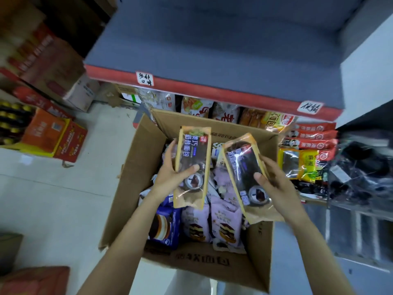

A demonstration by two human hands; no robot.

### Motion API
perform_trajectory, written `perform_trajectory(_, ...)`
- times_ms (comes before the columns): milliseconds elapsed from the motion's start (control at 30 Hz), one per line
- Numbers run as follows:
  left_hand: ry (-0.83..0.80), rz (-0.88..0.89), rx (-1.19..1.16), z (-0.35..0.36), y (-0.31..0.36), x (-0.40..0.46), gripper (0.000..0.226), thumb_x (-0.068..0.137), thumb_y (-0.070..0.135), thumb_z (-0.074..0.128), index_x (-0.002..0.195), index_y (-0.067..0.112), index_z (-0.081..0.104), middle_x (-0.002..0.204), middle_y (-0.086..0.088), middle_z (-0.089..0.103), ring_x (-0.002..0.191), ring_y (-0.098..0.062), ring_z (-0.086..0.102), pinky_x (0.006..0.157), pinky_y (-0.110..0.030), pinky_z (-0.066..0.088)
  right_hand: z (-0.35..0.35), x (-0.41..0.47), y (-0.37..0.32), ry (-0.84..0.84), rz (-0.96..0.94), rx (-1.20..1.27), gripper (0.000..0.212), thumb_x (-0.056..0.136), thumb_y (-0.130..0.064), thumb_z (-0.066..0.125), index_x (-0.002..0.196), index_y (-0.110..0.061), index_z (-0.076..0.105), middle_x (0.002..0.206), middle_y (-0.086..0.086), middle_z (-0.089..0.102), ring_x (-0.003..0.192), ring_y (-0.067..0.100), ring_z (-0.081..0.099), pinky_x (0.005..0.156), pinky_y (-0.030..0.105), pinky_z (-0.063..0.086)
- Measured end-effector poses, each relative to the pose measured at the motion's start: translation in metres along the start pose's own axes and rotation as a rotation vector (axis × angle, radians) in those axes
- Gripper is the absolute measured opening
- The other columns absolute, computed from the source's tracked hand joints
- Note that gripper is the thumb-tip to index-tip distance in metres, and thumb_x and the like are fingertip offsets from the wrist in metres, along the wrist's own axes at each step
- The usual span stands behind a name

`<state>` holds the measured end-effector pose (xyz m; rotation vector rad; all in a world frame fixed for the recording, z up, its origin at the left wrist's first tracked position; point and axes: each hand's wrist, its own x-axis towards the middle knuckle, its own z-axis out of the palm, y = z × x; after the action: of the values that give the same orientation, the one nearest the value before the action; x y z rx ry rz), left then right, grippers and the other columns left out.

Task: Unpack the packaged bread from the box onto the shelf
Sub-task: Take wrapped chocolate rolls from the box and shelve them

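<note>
Left hand (170,173) is grasping the left bread pack (192,167), fingers behind and thumb curling over its front; the pack is standing nearly upright above the box (131,188). Right hand (274,184) is grasping the right bread pack (244,175), thumb pressing on the dark window, the pack tilting with its top toward 11 o'clock. The two packs are sitting side by side, near each other but apart, both hovering over the open box. Inside the box, lilac packs (225,222) are standing in a row toward 6 o'clock, with a blue pack (163,226) lying at 7 o'clock of them. The shelf (212,60), grey-topped with a red edge carrying two handwritten labels, is lying at 12 o'clock of the box. Snack bags (197,106) are showing beneath its edge, and red sachets (314,137) are lying at 2 o'clock. An orange carton (53,137) is resting on the floor at 9 o'clock.
</note>
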<state>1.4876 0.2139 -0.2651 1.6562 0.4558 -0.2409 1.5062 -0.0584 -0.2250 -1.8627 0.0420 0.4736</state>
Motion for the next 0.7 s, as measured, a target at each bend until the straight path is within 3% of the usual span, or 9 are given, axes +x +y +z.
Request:
perform_trajectory(100, 0.062, 0.085, -0.144, 0.001, 0.051, -0.024, 0.088, 0.072, 0.032, 0.074, 0.144, 0.037, 0.023, 0.134, 0.007, 0.049, 0.12, -0.012, 0.054, 0.093, -0.034, 0.05, -0.027, -0.027, -0.042, 0.004, -0.067, 0.101, 0.041, 0.086, -0.038, 0.053, 0.125, -0.046, 0.048, 0.121, -0.017, 0.059, 0.107, -0.002, 0.059, 0.076, 0.014, 0.052)
perform_trajectory(233, 0.064, 0.181, -0.298, 0.012, 0.111, -0.039, 0.092, 0.071, 0.028, 0.079, 0.143, 0.036, 0.023, 0.137, 0.0, 0.05, 0.115, -0.018, 0.059, 0.092, -0.04, 0.051, -0.067, -0.057, -0.092, 0.074, -0.199, 0.113, 0.037, 0.086, -0.032, 0.052, 0.122, -0.041, 0.054, 0.113, -0.022, 0.064, 0.105, -0.004, 0.06, 0.078, 0.01, 0.048)
perform_trajectory(333, 0.048, 0.348, -0.264, 0.029, 0.161, -0.045, 0.088, 0.075, 0.023, 0.077, 0.142, 0.038, 0.022, 0.132, 0.009, 0.052, 0.11, -0.006, 0.061, 0.086, -0.029, 0.053, -0.101, -0.075, -0.132, 0.113, -0.321, 0.024, 0.029, 0.091, -0.039, 0.054, 0.119, -0.046, 0.056, 0.118, -0.017, 0.064, 0.109, 0.003, 0.06, 0.088, 0.018, 0.049)
perform_trajectory(400, 0.043, 0.478, -0.222, 0.04, 0.2, -0.05, 0.088, 0.076, 0.025, 0.077, 0.14, 0.042, 0.02, 0.122, 0.021, 0.053, 0.1, 0.003, 0.063, 0.078, -0.02, 0.054, -0.126, -0.084, -0.159, 0.162, -0.404, -0.008, 0.025, 0.09, -0.047, 0.054, 0.115, -0.052, 0.057, 0.111, -0.018, 0.067, 0.101, 0.004, 0.064, 0.083, 0.023, 0.053)
perform_trajectory(500, 0.037, 0.649, -0.126, 0.05, 0.261, -0.061, 0.087, 0.065, 0.045, 0.074, 0.132, 0.054, 0.019, 0.12, 0.026, 0.052, 0.105, 0.005, 0.06, 0.079, -0.016, 0.052, -0.163, -0.094, -0.206, 0.268, -0.556, -0.074, 0.026, 0.086, -0.046, 0.06, 0.109, -0.059, 0.055, 0.102, -0.026, 0.066, 0.092, -0.003, 0.064, 0.072, 0.015, 0.053)
perform_trajectory(567, 0.038, 0.744, -0.12, 0.055, 0.297, -0.064, 0.082, 0.069, 0.038, 0.073, 0.13, 0.052, 0.02, 0.118, 0.021, 0.053, 0.103, 0.006, 0.06, 0.077, -0.012, 0.05, -0.186, -0.098, -0.237, 0.338, -0.668, -0.146, 0.028, 0.084, -0.048, 0.059, 0.108, -0.062, 0.054, 0.101, -0.031, 0.064, 0.089, -0.005, 0.063, 0.072, 0.008, 0.048)
perform_trajectory(700, 0.073, 0.865, -0.097, 0.067, 0.352, -0.064, 0.092, 0.064, 0.046, 0.073, 0.137, 0.043, 0.018, 0.123, 0.015, 0.054, 0.105, 0.002, 0.061, 0.087, -0.024, 0.05, -0.225, -0.093, -0.296, 0.59, -0.883, -0.366, 0.038, 0.083, -0.052, 0.051, 0.121, -0.052, 0.05, 0.106, -0.021, 0.06, 0.09, 0.001, 0.055, 0.079, 0.016, 0.041)
